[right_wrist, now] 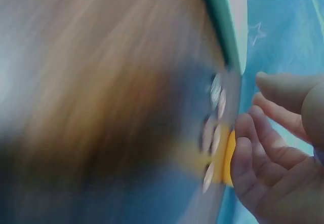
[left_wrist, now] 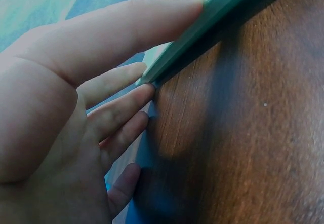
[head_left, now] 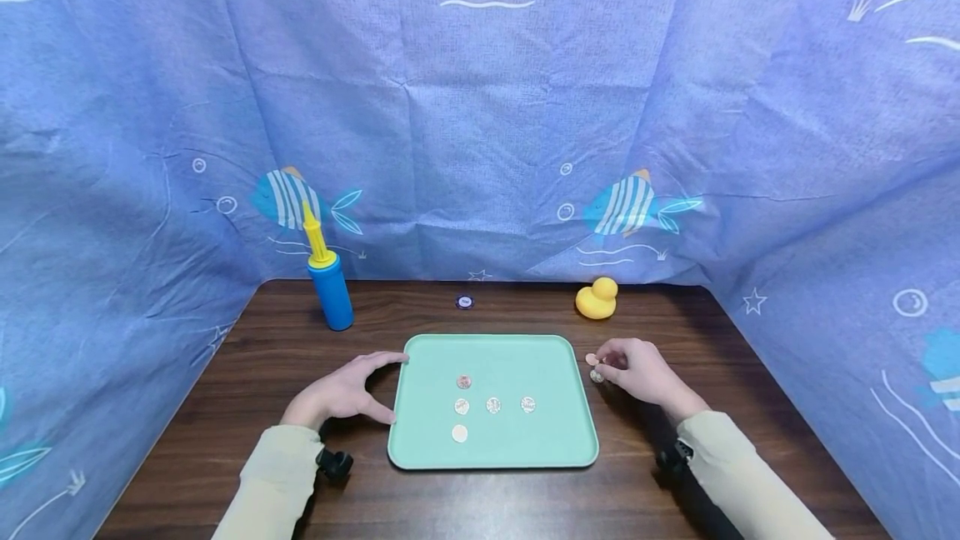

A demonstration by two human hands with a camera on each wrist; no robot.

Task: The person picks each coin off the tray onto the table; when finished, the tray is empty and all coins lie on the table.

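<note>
My left hand (head_left: 347, 390) spreads its thumb and fingers along the left edge of a mint-green tray (head_left: 491, 458). In the left wrist view the thumb tip touches the tray's rim (left_wrist: 223, 13), the fingers nearly straight. On the tray lie several coins, among them a copper one (head_left: 464, 382) and silvery ones, one of them at the right (head_left: 528, 404). My right hand (head_left: 637, 369) hovers right of the tray over a small group of loose coins (head_left: 596, 376). In the right wrist view its thumb and fingers stand apart above the coins (right_wrist: 208, 133), with nothing visible between them.
A yellow rubber duck (head_left: 597, 300) sits behind the right hand. At the back left stands a blue and yellow hand pump (head_left: 332, 294). A dark poker chip (head_left: 465, 302) lies behind the tray. Blue fish-print cloth (head_left: 480, 123) encloses the dark wooden table (head_left: 510, 507).
</note>
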